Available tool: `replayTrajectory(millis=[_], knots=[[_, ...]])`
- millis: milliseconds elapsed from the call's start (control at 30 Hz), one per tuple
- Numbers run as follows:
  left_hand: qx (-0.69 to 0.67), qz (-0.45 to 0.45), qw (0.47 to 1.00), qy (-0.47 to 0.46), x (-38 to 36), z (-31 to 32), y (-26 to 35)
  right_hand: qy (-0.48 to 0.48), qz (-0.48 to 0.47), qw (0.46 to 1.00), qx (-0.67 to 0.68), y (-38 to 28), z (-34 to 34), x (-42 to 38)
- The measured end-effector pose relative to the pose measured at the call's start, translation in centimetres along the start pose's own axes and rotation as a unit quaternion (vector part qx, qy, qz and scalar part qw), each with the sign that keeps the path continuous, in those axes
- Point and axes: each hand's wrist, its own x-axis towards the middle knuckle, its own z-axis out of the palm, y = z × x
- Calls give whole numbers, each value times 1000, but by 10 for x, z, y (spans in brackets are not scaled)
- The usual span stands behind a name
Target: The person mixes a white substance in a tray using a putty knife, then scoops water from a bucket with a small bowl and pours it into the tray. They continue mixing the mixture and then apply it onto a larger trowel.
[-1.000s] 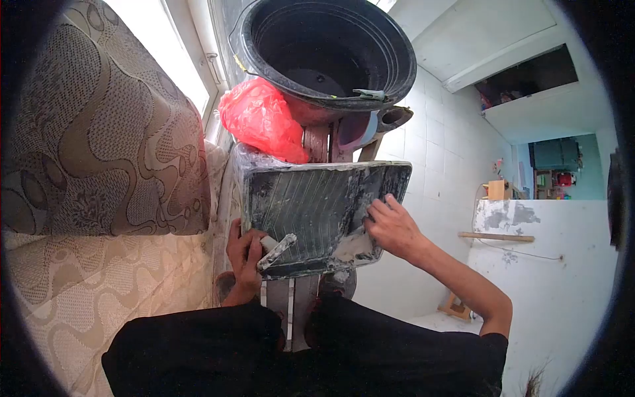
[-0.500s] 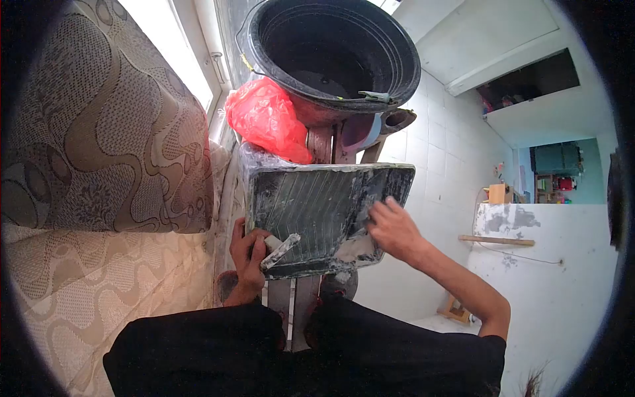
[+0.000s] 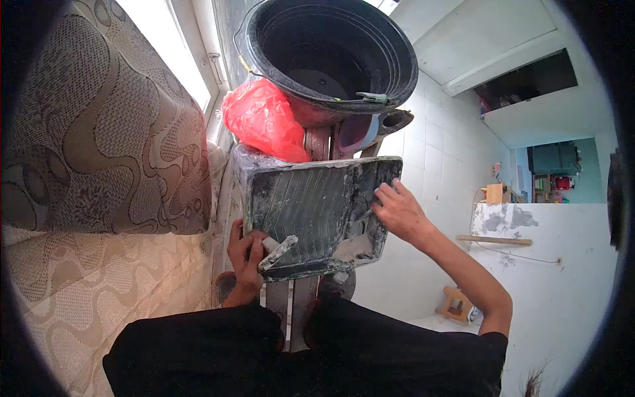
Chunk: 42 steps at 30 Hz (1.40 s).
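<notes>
A dark, ridged paint tray point(image 3: 301, 208) smeared with whitish residue lies across a wooden plank. At its lower left corner my left hand point(image 3: 245, 258) is closed around a pale, crusted scraper-like tool point(image 3: 280, 253), whose far end extends over the tray. My right hand point(image 3: 400, 210) is at the tray's right side, fingers bent over the rim; I cannot make out anything between them. A whitish lump of paste point(image 3: 354, 247) sits in the tray's lower right part.
Beyond the tray stand a large black bucket point(image 3: 317, 59) and a red plastic bag point(image 3: 264, 119). Patterned fabric point(image 3: 112, 132) covers the left side. A small wooden stool point(image 3: 455, 306) is on the floor at right, below a wooden bar point(image 3: 495, 240) by the wall.
The tray's right side has shifted slightly left and tilted. My right hand has moved from over the tray's inside to its right rim. My left hand still grips the tool.
</notes>
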Motion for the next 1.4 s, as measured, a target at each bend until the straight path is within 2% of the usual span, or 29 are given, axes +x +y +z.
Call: replayTrajectory(millis=[100,167,333,400,500,567,600,667,800,867,933,1000,1067,1133,1200,1267,1400], knots=[[-38,-20,999,13,-5,2,-6,-21,-3,1000,0,-5,2,-3],[-62,-81,994,42,-9,3,-9,-30,-8,999,4,-6,2,-3],[-25,-52,998,15,-1,0,-5,-30,-28,999,28,-6,-3,-4],[-27,-42,999,11,-4,0,-7,0,18,1000,24,3,-18,2],[-24,-36,999,13,-2,-2,-7,22,13,1000,-15,13,-21,8],[0,-33,999,-32,-1,-5,1,-7,4,1000,-11,12,-14,5],[0,-33,999,-31,-1,-5,-1,-34,-7,999,-8,11,-8,5],[-6,4,1000,-6,-2,-2,-8,-21,-13,1000,5,7,1,-1],[-44,-39,997,46,-6,3,-10,-14,-20,999,32,3,11,-8],[10,-47,999,-19,-1,-4,-5,-25,-24,999,33,3,6,-10],[7,-28,999,-16,0,-3,-12,-34,-30,998,36,6,-6,-9],[7,-14,1000,-14,-1,-2,-10,-68,54,993,83,13,-23,-6],[-26,-39,999,5,-1,0,-6,-35,64,996,55,19,-20,-4],[-13,-59,998,-17,-2,-3,-2,10,46,999,1,21,-17,-3],[1,-77,996,-36,-1,-2,0,-1,41,999,0,21,-13,-2],[26,48,998,24,2,3,0,-10,35,999,2,20,-6,0],[12,-1,1000,10,2,0,-3,-31,0,999,29,10,5,-2]])
